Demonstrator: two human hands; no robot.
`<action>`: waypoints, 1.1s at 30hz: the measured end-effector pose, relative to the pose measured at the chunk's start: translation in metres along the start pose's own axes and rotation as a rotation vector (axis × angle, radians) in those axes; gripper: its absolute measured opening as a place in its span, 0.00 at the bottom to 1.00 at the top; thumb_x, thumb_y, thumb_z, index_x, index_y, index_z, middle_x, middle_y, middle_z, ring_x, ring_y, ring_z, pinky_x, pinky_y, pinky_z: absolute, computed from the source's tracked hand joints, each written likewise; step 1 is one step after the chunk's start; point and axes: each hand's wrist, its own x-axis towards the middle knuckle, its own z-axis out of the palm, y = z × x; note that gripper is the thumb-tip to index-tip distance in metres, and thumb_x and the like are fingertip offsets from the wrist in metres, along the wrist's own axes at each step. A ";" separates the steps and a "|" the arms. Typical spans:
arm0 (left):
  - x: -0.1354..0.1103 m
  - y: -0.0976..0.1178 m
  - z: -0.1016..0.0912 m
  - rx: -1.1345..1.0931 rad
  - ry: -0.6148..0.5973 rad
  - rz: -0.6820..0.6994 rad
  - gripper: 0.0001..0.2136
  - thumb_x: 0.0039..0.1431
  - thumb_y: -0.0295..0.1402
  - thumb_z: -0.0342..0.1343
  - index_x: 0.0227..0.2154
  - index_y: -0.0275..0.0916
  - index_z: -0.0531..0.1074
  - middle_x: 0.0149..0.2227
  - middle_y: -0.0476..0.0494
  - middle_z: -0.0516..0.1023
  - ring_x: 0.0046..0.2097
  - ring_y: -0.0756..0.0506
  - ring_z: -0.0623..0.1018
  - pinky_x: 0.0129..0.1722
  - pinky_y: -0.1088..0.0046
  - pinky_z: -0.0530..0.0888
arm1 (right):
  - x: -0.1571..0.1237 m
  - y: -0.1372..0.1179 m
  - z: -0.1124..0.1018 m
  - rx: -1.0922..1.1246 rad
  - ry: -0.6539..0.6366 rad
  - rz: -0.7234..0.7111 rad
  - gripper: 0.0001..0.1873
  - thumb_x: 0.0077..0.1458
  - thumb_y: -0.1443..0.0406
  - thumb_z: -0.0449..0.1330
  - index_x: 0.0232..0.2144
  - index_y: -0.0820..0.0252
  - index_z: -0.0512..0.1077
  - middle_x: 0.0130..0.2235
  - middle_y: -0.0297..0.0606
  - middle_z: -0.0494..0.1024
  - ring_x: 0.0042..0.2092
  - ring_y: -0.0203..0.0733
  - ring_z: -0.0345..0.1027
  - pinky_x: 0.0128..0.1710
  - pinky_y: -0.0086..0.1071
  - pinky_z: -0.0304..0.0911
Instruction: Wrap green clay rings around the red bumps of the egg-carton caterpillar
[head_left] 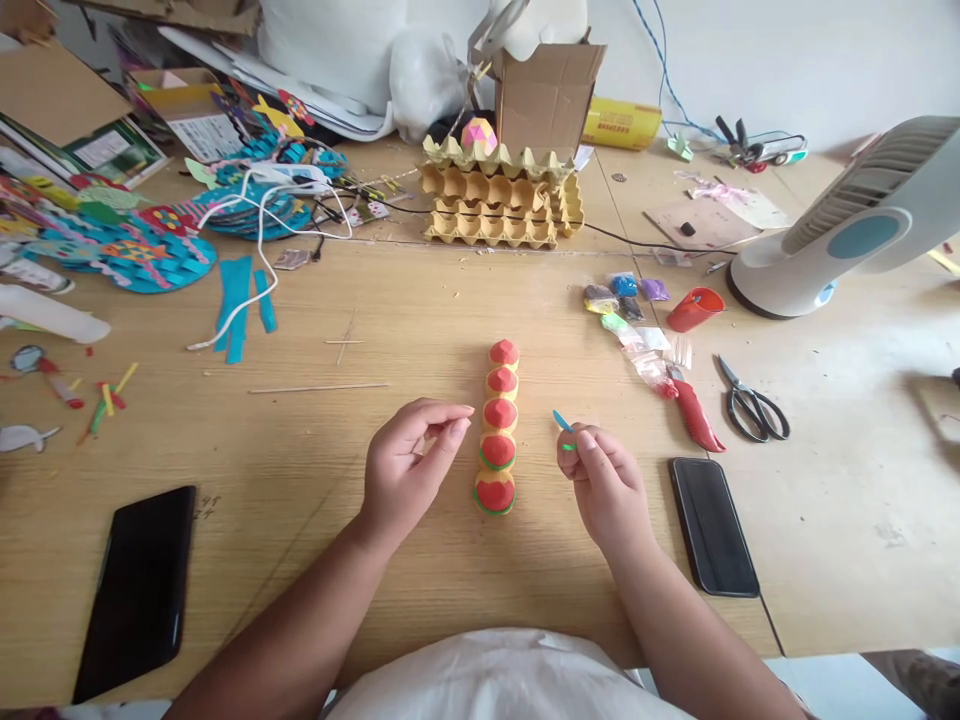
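Note:
A strip of egg-carton cups (486, 428) stands upright on the table between my hands, running away from me. Red clay covers the tops of its cups, and the two nearest ones have green edging along their rims. Just left of the strip is my left hand (409, 460), thumb and forefinger pinched together; whatever is between them is too small to make out. To the right, my right hand (606, 485) is closed round a small blue clay tool (561, 420), its flat tip poking out. A bit of green clay (568, 447) shows at the same fingers.
Scissors (757, 410), a red-handled tool (696, 412), clay packets (624, 290), a red cup (696, 309) and a phone (712, 525) lie right. A fan (847, 220) stands beyond. Egg trays (491, 205) are stacked at the back. A black tablet (139, 580) and thin sticks (319, 387) lie left.

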 end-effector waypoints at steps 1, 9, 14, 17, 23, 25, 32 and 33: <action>0.000 0.001 0.001 0.011 -0.019 0.014 0.07 0.66 0.26 0.60 0.43 0.42 0.81 0.40 0.46 0.81 0.41 0.48 0.80 0.40 0.74 0.78 | 0.000 0.001 0.001 -0.027 -0.014 -0.009 0.20 0.69 0.53 0.59 0.28 0.57 0.74 0.28 0.34 0.68 0.31 0.39 0.58 0.31 0.34 0.54; -0.010 0.007 0.015 0.026 -0.368 0.176 0.17 0.60 0.29 0.67 0.51 0.44 0.78 0.44 0.44 0.82 0.42 0.48 0.81 0.41 0.74 0.80 | -0.005 -0.006 0.013 -0.309 -0.199 -0.203 0.21 0.72 0.57 0.56 0.28 0.57 0.75 0.28 0.35 0.73 0.32 0.39 0.66 0.34 0.35 0.59; -0.014 0.007 0.022 0.008 -0.348 0.196 0.12 0.61 0.25 0.65 0.47 0.43 0.80 0.41 0.46 0.84 0.40 0.50 0.83 0.41 0.77 0.79 | -0.007 -0.009 0.019 -0.360 -0.276 -0.275 0.19 0.72 0.60 0.55 0.28 0.57 0.73 0.26 0.33 0.70 0.30 0.39 0.64 0.32 0.34 0.58; -0.013 0.007 0.022 0.017 -0.328 0.202 0.10 0.61 0.24 0.65 0.44 0.42 0.81 0.39 0.46 0.84 0.39 0.50 0.83 0.41 0.77 0.79 | -0.007 -0.009 0.018 -0.344 -0.300 -0.279 0.21 0.73 0.58 0.53 0.27 0.57 0.72 0.26 0.33 0.69 0.30 0.39 0.63 0.32 0.34 0.57; -0.011 0.007 0.019 0.121 -0.303 0.325 0.08 0.61 0.24 0.65 0.43 0.40 0.80 0.38 0.45 0.84 0.39 0.49 0.83 0.41 0.75 0.79 | -0.007 -0.011 0.018 -0.329 -0.326 -0.201 0.17 0.71 0.56 0.56 0.31 0.57 0.74 0.29 0.35 0.73 0.32 0.40 0.67 0.35 0.34 0.61; -0.010 0.007 0.018 0.132 -0.324 0.358 0.10 0.62 0.24 0.65 0.45 0.40 0.80 0.40 0.43 0.84 0.41 0.48 0.83 0.43 0.74 0.80 | -0.008 -0.011 0.020 -0.349 -0.326 -0.193 0.17 0.71 0.59 0.57 0.29 0.57 0.73 0.28 0.34 0.73 0.31 0.39 0.67 0.33 0.33 0.61; -0.011 0.007 0.017 0.075 -0.313 0.242 0.10 0.62 0.23 0.64 0.43 0.43 0.81 0.38 0.46 0.84 0.39 0.49 0.83 0.41 0.74 0.79 | 0.001 -0.023 0.000 -0.699 -0.195 -0.363 0.11 0.71 0.61 0.56 0.35 0.56 0.71 0.33 0.38 0.75 0.37 0.44 0.69 0.39 0.38 0.63; -0.012 0.007 0.017 0.064 -0.290 0.192 0.09 0.62 0.23 0.64 0.42 0.43 0.81 0.38 0.46 0.84 0.39 0.48 0.83 0.41 0.73 0.79 | 0.004 -0.023 -0.007 -0.845 -0.056 -0.394 0.10 0.69 0.60 0.59 0.33 0.55 0.69 0.34 0.39 0.74 0.38 0.46 0.68 0.40 0.39 0.62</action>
